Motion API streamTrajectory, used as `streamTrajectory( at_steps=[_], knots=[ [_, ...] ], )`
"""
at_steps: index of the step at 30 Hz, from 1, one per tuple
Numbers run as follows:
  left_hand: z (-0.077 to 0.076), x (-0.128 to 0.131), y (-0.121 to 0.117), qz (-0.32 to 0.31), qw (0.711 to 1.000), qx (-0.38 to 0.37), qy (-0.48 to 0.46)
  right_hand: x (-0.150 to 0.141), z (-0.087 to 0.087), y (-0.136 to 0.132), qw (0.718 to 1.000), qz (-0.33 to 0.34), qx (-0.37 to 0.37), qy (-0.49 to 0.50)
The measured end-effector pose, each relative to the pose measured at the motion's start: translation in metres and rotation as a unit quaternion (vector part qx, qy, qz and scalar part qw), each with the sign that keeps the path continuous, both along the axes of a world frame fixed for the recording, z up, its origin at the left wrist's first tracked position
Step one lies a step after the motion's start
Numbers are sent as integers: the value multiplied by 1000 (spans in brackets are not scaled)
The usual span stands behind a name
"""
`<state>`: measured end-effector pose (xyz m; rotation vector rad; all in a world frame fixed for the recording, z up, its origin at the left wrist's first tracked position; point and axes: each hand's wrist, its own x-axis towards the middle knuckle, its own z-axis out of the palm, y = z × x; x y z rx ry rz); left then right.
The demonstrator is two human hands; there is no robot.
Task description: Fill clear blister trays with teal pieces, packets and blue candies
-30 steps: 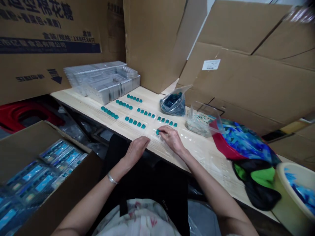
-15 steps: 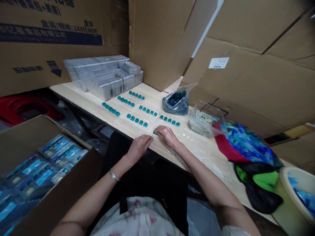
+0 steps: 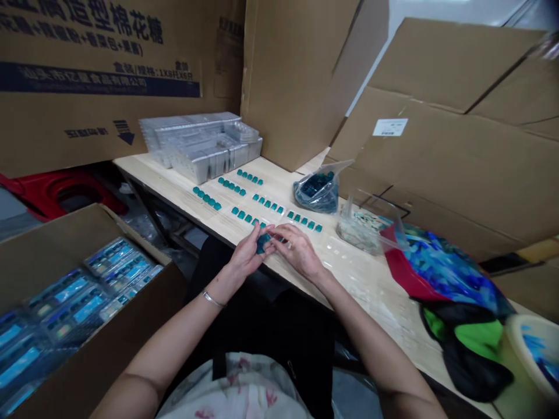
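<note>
Six rows of teal cubes lie left and far; the left hand half-curls round loose cubes, the right hand's fingers bend nearly together, grip unclear; one far bag holds dark cubes, one near right pail blue pieces

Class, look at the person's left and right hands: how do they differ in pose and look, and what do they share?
The left hand cups dark teal pieces; the right hand curls toward them, and whether it grips one is unclear. The left hand wears a silvery bracelet at the wrist; the right hand wears none. Both are ungloved and close together.
</note>
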<state>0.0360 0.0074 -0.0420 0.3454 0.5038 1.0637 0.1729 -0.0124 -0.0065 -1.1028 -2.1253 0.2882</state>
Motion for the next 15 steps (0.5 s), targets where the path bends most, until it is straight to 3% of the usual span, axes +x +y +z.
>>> streamTrajectory(
  at_steps=[4,8,12,15],
  knots=[
    [4,4,-1,-36,999,34,-22,0,-5,5,999,21,-12,24],
    [8,2,-5,-58,994,94,12,10,-7,6,985,-50,-84,144],
    [5,2,-10,-18,981,156,111,18,-7,4,950,-77,-180,242],
    [2,6,-11,34,957,213,192,20,-7,1,960,-78,-168,211]
  ],
)
